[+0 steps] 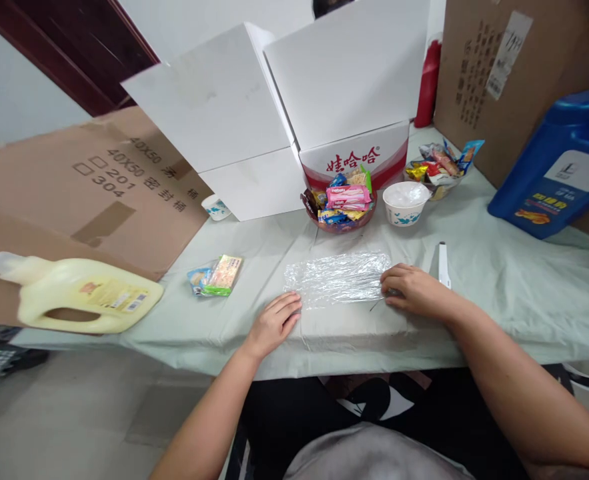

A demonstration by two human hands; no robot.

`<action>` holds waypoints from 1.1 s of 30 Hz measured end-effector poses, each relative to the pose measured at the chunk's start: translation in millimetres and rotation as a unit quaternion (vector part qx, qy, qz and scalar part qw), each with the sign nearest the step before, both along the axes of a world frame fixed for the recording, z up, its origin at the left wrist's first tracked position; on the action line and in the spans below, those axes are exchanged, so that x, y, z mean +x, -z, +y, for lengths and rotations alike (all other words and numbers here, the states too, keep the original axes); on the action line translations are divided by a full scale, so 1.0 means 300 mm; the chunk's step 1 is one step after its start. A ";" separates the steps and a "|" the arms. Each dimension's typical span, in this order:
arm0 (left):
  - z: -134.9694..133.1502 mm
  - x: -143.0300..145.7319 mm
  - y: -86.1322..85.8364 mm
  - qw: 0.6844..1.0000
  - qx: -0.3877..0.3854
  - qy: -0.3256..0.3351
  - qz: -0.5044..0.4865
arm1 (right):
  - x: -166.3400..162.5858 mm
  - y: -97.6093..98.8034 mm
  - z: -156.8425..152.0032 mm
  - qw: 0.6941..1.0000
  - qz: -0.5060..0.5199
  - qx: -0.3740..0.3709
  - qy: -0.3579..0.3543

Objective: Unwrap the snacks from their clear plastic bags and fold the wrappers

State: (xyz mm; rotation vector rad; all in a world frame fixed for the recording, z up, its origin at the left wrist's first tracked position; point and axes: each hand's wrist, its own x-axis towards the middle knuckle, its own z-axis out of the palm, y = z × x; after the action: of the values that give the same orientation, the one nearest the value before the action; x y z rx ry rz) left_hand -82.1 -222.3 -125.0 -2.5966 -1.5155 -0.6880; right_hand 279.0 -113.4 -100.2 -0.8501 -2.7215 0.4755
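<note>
A crinkled clear plastic film (338, 279) lies spread on the cloth in front of me. My left hand (274, 323) rests at its left edge, fingers extended and lying on the cloth, touching the film. At the opposite end, the curled fingers of my right hand (414, 290) close on the film's right edge; what lies under the fingertips is partly hidden. A thin dark strand pokes out below them. Just behind my right hand lies a slim white tool (443, 261), its lower end hidden by the hand.
Wrapped snacks (221, 275) lie to the left. A snack-filled bowl (343, 225), a white paper bowl (405, 215) and another snack bowl (441, 190) stand behind the film. White boxes (214, 100), a yellow jug (89, 293), a blue jug (557, 167) and cardboard surround the table (259, 257).
</note>
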 end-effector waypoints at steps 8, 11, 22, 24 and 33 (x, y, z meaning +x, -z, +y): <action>0.011 -0.002 0.000 0.999 0.004 -0.027 -0.029 | 0.031 -0.011 -0.016 0.999 0.042 0.005 0.011; 0.005 0.013 -0.010 0.996 -0.008 -0.078 -0.053 | 0.048 -0.041 -0.027 0.996 0.034 -0.064 0.047; 0.106 0.026 0.004 0.964 -0.065 -0.254 -0.041 | -0.055 -0.004 -0.021 0.962 -0.066 -0.061 0.258; 0.123 0.032 0.011 0.962 -0.059 -0.264 -0.030 | -0.078 0.004 -0.022 0.954 -0.095 -0.048 0.279; 0.132 0.061 -0.003 0.937 -0.078 -0.335 0.061 | -0.120 0.035 -0.016 0.938 -0.151 0.005 0.313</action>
State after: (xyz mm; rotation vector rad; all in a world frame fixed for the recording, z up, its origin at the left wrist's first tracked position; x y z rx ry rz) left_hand -63.8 -182.6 -124.2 -1.9303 -2.2846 -0.3312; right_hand 243.1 -118.2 -110.9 -1.8201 -2.4816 0.2019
